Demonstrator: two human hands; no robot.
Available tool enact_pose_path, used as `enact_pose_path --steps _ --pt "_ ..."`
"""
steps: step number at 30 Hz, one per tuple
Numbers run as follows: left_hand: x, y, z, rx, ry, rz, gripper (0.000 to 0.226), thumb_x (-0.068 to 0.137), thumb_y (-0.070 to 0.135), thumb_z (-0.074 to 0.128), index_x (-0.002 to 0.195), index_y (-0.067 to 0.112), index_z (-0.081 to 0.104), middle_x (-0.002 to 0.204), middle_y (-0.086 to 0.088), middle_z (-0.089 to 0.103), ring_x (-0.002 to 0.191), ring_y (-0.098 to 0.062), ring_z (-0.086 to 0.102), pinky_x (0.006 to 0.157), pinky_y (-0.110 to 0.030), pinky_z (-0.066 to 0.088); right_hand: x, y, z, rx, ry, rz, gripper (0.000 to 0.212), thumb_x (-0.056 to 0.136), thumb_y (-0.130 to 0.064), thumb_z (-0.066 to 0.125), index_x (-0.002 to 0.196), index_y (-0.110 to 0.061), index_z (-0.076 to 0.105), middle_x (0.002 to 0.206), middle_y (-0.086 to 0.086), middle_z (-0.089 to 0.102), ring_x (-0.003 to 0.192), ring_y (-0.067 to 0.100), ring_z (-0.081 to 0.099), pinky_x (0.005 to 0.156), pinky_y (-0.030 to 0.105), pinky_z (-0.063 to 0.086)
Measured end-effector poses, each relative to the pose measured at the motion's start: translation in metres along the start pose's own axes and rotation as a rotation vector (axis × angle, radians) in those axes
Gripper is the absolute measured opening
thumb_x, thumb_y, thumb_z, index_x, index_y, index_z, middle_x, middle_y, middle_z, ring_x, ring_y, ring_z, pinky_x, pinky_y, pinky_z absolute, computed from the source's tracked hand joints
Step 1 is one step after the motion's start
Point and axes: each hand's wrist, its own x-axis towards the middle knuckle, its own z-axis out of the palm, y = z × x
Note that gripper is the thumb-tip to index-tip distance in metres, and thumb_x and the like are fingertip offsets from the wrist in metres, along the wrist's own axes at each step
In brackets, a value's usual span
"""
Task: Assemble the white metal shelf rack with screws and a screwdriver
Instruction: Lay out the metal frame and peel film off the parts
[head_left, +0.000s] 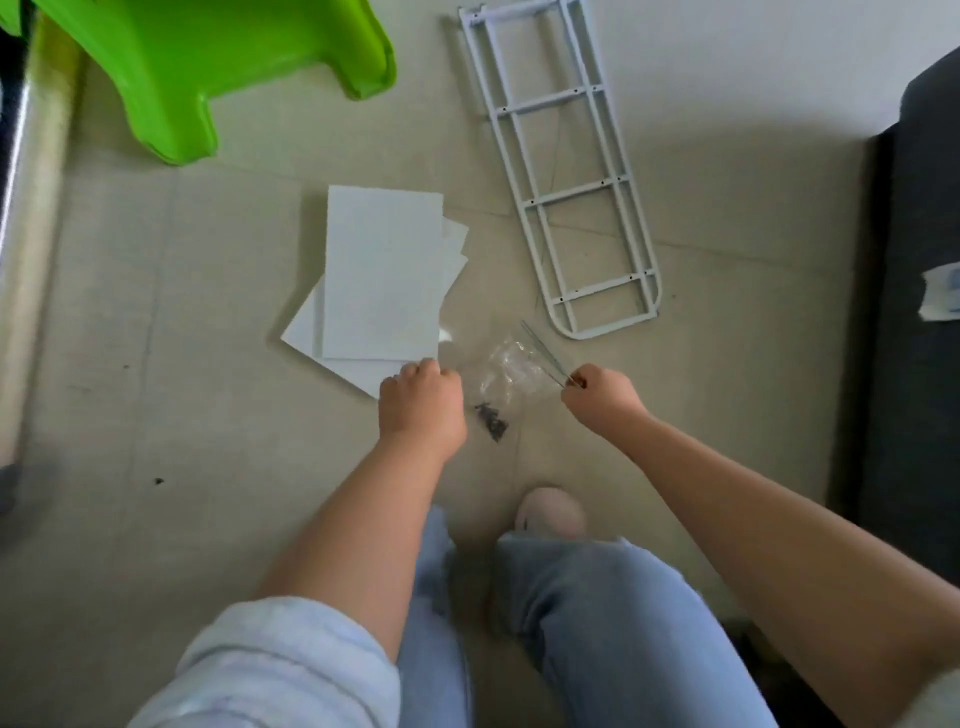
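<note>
Head view, looking down at a tiled floor: your left hand sits just below centre of the frame with its fingers curled under at the near corner of a stack of white shelf panels. Whether those fingers actually pinch a panel edge or the plastic beside it, you cannot tell from here; the knuckles hide the fingertips. Your right hand is to the right of it, fingers closed tight on the ends of a few thin metal rods that slant up and to the left from the fist.

Between your two hands lies a crumpled clear plastic bag, and just below it a small heap of dark screws rests on the floor, near your left wrist but apart from it.

The white metal side frame, ladder-shaped with cross rungs and a rounded near end, lies flat in the upper right of the frame, well apart from both hands. The panels lie left of it, fanned slightly, in the centre.

A bright green plastic stool fills the upper left. A dark piece of furniture runs down the right edge. Your jeans and one pale shoe show at the bottom centre.
</note>
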Motion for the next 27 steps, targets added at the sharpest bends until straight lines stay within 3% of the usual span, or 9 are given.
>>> enact_pose_path --steps 3,7,10,15,21,27 --pt "0.057 0.017 0.000 0.094 0.021 0.082 0.035 0.091 0.010 0.040 0.124 0.009 0.050 0.127 -0.010 0.047 0.119 -0.028 0.043 0.092 -0.036 0.036 0.057 0.003 0.002 -0.064 0.038 -0.050 0.022 0.087 -0.013 0.046 0.099 -0.001 0.059 0.089 0.011 0.055 0.081 0.025 0.050 0.062 0.025 0.037" --pt "0.141 0.046 -0.001 0.227 0.066 0.134 0.040 0.090 0.010 0.040 0.129 0.010 0.049 0.132 -0.011 0.045 0.123 -0.027 0.041 0.097 -0.037 0.036 0.133 0.010 -0.005 -0.040 0.192 -0.057 0.042 0.088 -0.019 0.050 0.129 -0.009 0.045 0.117 0.013 0.056 0.103 0.030 0.054 0.075 0.027 0.039" --pt "0.190 0.078 0.014 0.284 0.087 0.155 0.040 0.091 0.010 0.039 0.131 0.010 0.048 0.135 -0.011 0.045 0.125 -0.027 0.041 0.099 -0.036 0.034 0.185 0.028 -0.014 -0.085 0.324 -0.071 0.037 0.089 -0.016 0.047 0.125 -0.007 0.048 0.121 0.015 0.055 0.108 0.031 0.053 0.076 0.027 0.039" --pt "0.228 0.118 0.049 0.281 0.131 0.227 0.039 0.093 0.014 0.039 0.131 0.012 0.046 0.134 -0.010 0.046 0.125 -0.026 0.042 0.098 -0.034 0.034 0.205 0.084 -0.030 -0.008 0.525 0.026 0.028 0.086 -0.012 0.047 0.111 -0.002 0.053 0.114 0.018 0.055 0.100 0.031 0.054 0.069 0.027 0.036" --pt "0.235 0.126 0.089 0.271 0.166 0.385 0.041 0.094 0.010 0.034 0.135 0.010 0.036 0.133 -0.012 0.040 0.124 -0.029 0.038 0.093 -0.037 0.037 0.200 0.173 0.012 0.041 0.509 0.259 0.028 0.089 -0.012 0.043 0.115 -0.001 0.050 0.119 0.021 0.047 0.106 0.036 0.051 0.082 0.033 0.042" --pt "0.251 0.134 0.107 0.314 0.279 0.540 0.042 0.092 0.012 0.038 0.134 0.013 0.035 0.135 -0.008 0.037 0.124 -0.025 0.034 0.092 -0.035 0.035 0.209 0.219 0.051 0.128 0.599 0.345 0.028 0.092 -0.009 0.038 0.118 0.000 0.047 0.119 0.022 0.044 0.103 0.039 0.052 0.081 0.037 0.042"
